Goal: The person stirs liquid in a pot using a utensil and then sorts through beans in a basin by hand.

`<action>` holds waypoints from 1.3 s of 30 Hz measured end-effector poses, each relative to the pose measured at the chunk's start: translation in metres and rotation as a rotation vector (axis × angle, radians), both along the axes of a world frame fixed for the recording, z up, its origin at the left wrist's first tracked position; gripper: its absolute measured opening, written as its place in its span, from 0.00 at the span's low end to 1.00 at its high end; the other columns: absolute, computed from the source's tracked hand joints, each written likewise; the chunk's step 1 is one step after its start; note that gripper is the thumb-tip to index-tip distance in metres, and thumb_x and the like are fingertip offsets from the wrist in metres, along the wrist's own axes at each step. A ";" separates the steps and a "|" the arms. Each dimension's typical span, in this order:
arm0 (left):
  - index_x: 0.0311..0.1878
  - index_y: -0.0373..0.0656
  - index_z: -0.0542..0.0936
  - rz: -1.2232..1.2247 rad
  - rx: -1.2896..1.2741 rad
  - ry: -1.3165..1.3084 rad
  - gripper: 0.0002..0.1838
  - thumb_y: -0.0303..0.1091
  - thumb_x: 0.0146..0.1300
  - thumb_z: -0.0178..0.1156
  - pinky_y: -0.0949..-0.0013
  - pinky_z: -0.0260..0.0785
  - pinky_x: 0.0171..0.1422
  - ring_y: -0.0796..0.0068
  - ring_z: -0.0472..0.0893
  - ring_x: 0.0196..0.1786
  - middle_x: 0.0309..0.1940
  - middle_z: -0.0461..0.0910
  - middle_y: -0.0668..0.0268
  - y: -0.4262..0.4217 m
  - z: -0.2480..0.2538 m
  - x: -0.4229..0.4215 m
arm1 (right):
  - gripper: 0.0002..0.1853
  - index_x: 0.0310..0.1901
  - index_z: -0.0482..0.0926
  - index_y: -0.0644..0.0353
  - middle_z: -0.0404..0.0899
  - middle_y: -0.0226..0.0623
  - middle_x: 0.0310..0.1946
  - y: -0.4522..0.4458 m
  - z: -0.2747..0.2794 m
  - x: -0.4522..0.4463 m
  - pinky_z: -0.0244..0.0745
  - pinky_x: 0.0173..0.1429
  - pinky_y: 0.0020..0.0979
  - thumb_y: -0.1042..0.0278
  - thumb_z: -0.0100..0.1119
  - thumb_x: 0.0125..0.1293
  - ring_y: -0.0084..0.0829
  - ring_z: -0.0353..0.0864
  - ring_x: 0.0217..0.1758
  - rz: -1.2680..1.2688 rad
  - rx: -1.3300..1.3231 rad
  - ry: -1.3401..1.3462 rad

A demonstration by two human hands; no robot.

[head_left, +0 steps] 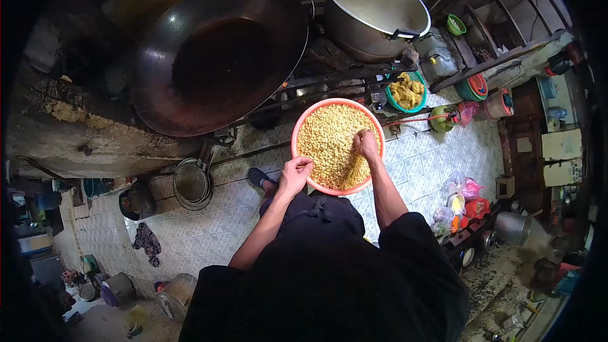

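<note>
Black shirt cloth (323, 278) fills the foreground, and in front of it, above the tiled floor (411, 171), sits a round orange-pink basin (294, 144) heaped with small pale-yellow kernels (323, 136). Left hand (296, 175) is narrowed at the near-left rim, right hand (366, 145) bunched over the kernels; whether either grips any, I cannot tell. Loaded, the basin is probably heavy, its loose kernels easily spilled, so opposite sides of the rim suit lifting best.

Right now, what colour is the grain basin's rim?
The basin rim is orange-pink; head view.
</note>
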State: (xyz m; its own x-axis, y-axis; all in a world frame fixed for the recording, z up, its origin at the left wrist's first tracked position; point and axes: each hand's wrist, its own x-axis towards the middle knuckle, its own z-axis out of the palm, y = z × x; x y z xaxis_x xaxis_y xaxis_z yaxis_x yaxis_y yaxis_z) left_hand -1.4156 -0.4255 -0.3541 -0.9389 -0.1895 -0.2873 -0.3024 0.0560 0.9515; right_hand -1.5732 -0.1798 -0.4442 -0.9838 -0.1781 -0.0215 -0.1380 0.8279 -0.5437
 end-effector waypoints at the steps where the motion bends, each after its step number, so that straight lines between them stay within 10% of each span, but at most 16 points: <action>1: 0.41 0.36 0.79 0.002 0.002 0.000 0.09 0.30 0.58 0.59 0.73 0.74 0.43 0.73 0.82 0.37 0.35 0.81 0.60 0.000 -0.002 -0.001 | 0.08 0.27 0.76 0.65 0.75 0.54 0.28 -0.002 0.010 0.007 0.68 0.41 0.44 0.69 0.54 0.54 0.50 0.73 0.35 0.002 0.002 0.000; 33: 0.40 0.38 0.80 -0.136 -0.096 -0.086 0.12 0.34 0.55 0.61 0.71 0.73 0.45 0.72 0.81 0.38 0.35 0.82 0.60 0.018 0.003 -0.007 | 0.11 0.32 0.74 0.65 0.75 0.55 0.24 -0.042 0.035 0.084 0.69 0.36 0.45 0.65 0.48 0.64 0.54 0.75 0.30 -0.087 -0.215 -0.050; 39: 0.41 0.37 0.79 -0.169 -0.101 -0.097 0.12 0.33 0.56 0.61 0.71 0.72 0.47 0.72 0.80 0.40 0.36 0.81 0.61 0.019 0.003 -0.008 | 0.13 0.28 0.76 0.66 0.75 0.46 0.18 -0.038 0.045 0.072 0.68 0.30 0.37 0.62 0.55 0.61 0.39 0.75 0.22 -0.115 -0.233 0.032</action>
State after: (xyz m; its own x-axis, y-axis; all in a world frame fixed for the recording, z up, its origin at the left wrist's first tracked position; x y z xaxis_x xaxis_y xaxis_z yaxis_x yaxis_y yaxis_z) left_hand -1.4234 -0.4063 -0.3506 -0.9285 -0.0644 -0.3657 -0.3709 0.2076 0.9052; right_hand -1.5010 -0.2178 -0.3988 -0.9974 -0.0615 0.0387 -0.0705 0.6918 -0.7186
